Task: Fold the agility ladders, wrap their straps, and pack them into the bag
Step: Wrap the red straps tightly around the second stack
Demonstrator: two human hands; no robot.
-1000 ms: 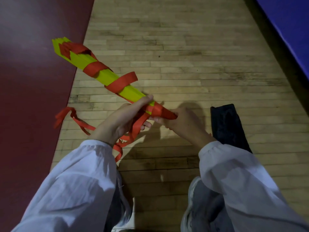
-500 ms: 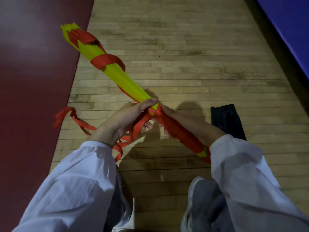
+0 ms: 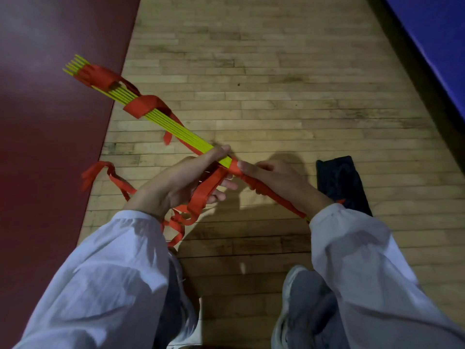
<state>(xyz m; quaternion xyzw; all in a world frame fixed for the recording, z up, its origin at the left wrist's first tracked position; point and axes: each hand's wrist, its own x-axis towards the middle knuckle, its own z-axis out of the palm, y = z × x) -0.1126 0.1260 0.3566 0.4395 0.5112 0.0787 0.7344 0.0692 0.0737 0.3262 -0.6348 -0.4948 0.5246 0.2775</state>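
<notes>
Your left hand (image 3: 176, 182) curls round the ladder bundle (image 3: 176, 124) and loose strap (image 3: 203, 195); your right hand (image 3: 276, 180) grips the wrapped end. The bag (image 3: 344, 187) lies on the floor (image 3: 276, 96) nearby

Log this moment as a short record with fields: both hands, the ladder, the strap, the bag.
left hand: holds the ladder bundle at mid-length, loose strap running through its fingers
right hand: grips the bundle's wrapped near end, thumb on top
strap: red, wound round the near end, looser loops farther up, tail hanging below the left hand
bag: black, flat on the wooden floor, right of the hands
stage: wrapping unfinished, bundle not in the bag
</notes>
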